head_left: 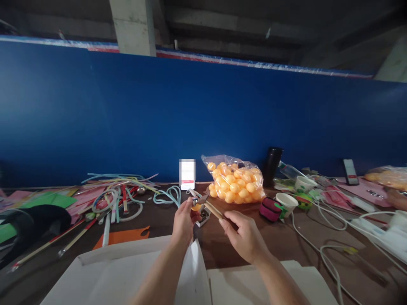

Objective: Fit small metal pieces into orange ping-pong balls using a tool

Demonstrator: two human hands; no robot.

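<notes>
Fingers of the left hand [182, 221] are pinched close round a small orange piece [197, 207], its shape too slight for me to make out from where I stand. Off to the left, a loose bundle of tubes [125, 197] lies near an orange sheet [127, 236], and white paper [127, 267] spreads below the left forearm. Past that hand stands a phone [187, 174]. Close under the pinch sits a small box [207, 218] of dark bits; should the left grip slacken, I'd expect the orange piece to drop among them. Between the hands a tan stick [215, 211] points at the piece; whether they touch, I can't tell. Thumb and fingertips of the right hand [246, 237] hold it narrowly near one end, so a hard push could make it skid into the left fingertips. Beyond, a clear bag [235, 184] bulges with orange balls; if it is untied, a knock might spill some. Further right come a maroon pouch [270, 209] and a paper cup [288, 206], near a white cable [294, 225] that, snagged by the right arm, could tip the cup.
</notes>
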